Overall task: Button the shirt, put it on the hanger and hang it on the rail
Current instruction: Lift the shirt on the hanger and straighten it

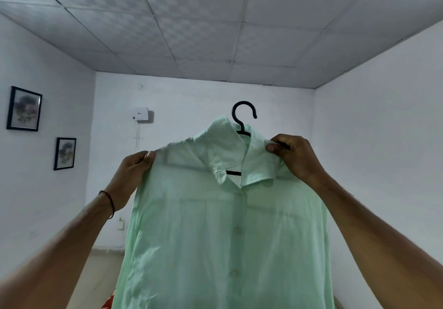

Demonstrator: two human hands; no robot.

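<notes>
Outstretched arms hold up the mint shirt (227,236) on its hanger (233,172), left hand (134,167) pinching cloth left of the upright hook (243,114), right hand (296,157) nearer it, fingers (281,141) clamped on shoulder and hanger arm; no rail shows.

Between the left hand (130,177) and the right hand (296,157), the shirt (215,236) is thin, pale green cloth, matt and softly creased, sheer enough that shadows show through it, and its buttons (237,230) look smooth and pale. The hanger (242,103) rising above the right hand is black and smooth with a faint sheen, seemingly plastic. A dark cord (110,201) circles the wrist below the left hand, and the ceiling tiles (215,21) above both hands bear a matt checkered texture.
</notes>
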